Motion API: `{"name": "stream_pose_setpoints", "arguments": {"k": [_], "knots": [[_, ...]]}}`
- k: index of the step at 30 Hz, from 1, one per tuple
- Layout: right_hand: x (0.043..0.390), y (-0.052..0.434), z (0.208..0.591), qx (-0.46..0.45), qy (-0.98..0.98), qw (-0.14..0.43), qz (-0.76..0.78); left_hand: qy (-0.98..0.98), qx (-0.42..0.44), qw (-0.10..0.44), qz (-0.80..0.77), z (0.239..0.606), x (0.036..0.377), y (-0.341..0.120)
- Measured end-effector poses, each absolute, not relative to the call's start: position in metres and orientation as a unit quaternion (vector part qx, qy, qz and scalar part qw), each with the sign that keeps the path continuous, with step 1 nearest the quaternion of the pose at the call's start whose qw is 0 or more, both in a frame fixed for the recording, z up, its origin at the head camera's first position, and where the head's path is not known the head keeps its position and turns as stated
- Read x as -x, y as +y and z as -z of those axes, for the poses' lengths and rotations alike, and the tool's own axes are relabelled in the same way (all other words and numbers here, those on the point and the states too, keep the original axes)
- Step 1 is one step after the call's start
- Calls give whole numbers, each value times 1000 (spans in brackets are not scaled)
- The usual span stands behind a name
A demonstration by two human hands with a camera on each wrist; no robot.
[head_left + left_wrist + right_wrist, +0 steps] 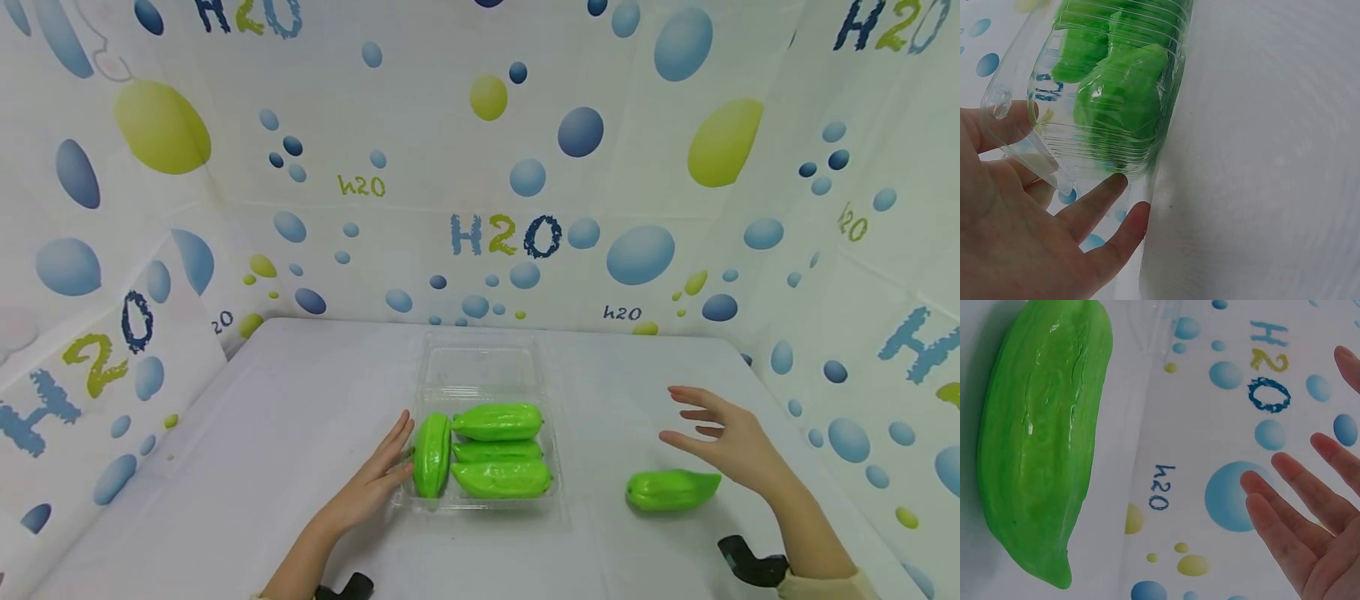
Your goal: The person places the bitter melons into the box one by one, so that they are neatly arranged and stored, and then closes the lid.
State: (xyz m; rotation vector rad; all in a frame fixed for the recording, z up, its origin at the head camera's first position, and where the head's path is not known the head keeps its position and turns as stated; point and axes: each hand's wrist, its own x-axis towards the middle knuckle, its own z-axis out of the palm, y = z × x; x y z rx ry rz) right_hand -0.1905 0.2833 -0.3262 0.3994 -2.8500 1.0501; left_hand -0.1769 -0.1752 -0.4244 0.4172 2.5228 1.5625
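A clear plastic clamshell container point(556, 450) lies with its lid point(480, 367) folded back. In it are several glossy green gourd-like vegetables: one point(432, 457) runs front to back at the left, and three lie crosswise beside it. My left hand point(367, 487) is at the container's left side, its fingers extended along the wall; in the left wrist view the fingertips point(1116, 184) are right at the ribbed plastic. To the right, a single ridged green vegetable point(672, 490) with a tapered tip rests on the table. Above it my right hand point(731, 437) is spread, thumb apart, holding nothing.
A white cloth covers the table point(300, 392). Behind it and at both sides hang white sheets point(420, 108) printed with blue and green drops and H2O lettering. Black wrist mounts point(752, 563) show at both wrists.
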Motion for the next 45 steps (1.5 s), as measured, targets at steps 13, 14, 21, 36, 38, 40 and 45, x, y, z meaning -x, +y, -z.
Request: {"name": "stream_pose_setpoints", "arguments": {"k": [13,14,21,36,38,40,45], "knots": [[185,294,327,-137,-933,30,-333,839,-138,73,-522,424,177,-175],[185,295,328,-138,-933,29,-331,839,-137,73,-521,424,177,-176],[185,299,334,-150,-934,31,-323,840,-136,75,-520,424,177,-175],[184,311,353,-149,-933,1,-328,835,-147,63,-527,423,176,-175],[183,313,356,-148,-931,-3,-332,834,-143,67,-529,423,176,-175],[184,315,359,-146,-931,-8,-333,835,-141,69,-527,423,176,-175],[184,318,367,-140,-930,-25,-339,839,-135,73,-522,422,176,-174]]}}
